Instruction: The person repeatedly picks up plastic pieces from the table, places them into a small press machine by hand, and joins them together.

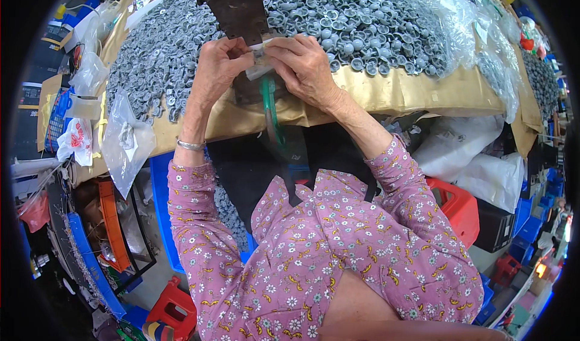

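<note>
My left hand (220, 68) is closed in a pinch at the left side of a whitish block (260, 69) on a dark metal press (235, 9). From the right, my right hand (304, 69) bends its fingers together over the same block. Whatever small piece lies between my fingertips is hidden or too small to name. Just above my fingers sits the narrow lower end of the press. A green strap or tube (269, 102) hangs below the block. Small grey parts (163, 57) are heaped on the left, and round grey cup-shaped caps (356, 24) on the right.
A gold-brown sheet (417, 93) covers the table's front edge. Clear plastic bags (127, 138) lie at both sides. Under the table are a blue bin (163, 202) and white sacks (462, 144). Red stools (456, 211) stand near my sides.
</note>
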Demonstrator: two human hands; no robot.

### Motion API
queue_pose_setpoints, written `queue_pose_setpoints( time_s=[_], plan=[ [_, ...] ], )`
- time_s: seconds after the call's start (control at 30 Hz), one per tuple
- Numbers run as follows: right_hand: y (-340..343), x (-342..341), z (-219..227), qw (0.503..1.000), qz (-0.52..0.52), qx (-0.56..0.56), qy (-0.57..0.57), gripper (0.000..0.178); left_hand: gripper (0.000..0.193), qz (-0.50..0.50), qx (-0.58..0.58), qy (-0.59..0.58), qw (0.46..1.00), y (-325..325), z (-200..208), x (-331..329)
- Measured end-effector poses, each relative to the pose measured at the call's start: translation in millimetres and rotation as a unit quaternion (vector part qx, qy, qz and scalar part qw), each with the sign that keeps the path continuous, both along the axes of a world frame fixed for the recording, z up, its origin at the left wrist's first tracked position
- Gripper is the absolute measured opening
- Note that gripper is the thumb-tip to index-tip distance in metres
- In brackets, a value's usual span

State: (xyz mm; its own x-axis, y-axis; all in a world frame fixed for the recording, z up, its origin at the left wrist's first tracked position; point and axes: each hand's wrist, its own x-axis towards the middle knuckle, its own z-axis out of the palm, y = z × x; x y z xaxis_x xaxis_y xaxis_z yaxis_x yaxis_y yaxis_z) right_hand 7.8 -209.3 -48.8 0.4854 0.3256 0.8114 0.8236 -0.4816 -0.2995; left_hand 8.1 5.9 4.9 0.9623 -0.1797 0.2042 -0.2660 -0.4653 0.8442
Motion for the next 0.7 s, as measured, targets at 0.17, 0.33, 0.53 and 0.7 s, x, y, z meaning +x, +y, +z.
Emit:
queue_pose_setpoints(
  time_s=[0.17,0.33,0.53,0.7],
  plan=[
    [0.8,6.1,5.8,1.000,0.009,0.016,-0.010,0.018,0.015,-0.023,0.026,-0.002,0.999,2.1,6.2,2.3],
    [-6.1,114.5,65.0,0.872,0.100,0.376,0.298,0.031,0.014,-0.038,0.032,-0.012,0.999,4.2,14.5,1.8],
    [2.8,182.9,239.8,0.631,0.339,0.449,0.534,0.048,0.012,-0.053,0.035,-0.014,0.998,0.8,0.1,22.8],
    [31.0,17.3,242.6,0.770,0.421,0.421,0.228,0.044,0.015,-0.035,0.088,-0.024,0.995,7.4,7.6,-5.1]
  ],
)
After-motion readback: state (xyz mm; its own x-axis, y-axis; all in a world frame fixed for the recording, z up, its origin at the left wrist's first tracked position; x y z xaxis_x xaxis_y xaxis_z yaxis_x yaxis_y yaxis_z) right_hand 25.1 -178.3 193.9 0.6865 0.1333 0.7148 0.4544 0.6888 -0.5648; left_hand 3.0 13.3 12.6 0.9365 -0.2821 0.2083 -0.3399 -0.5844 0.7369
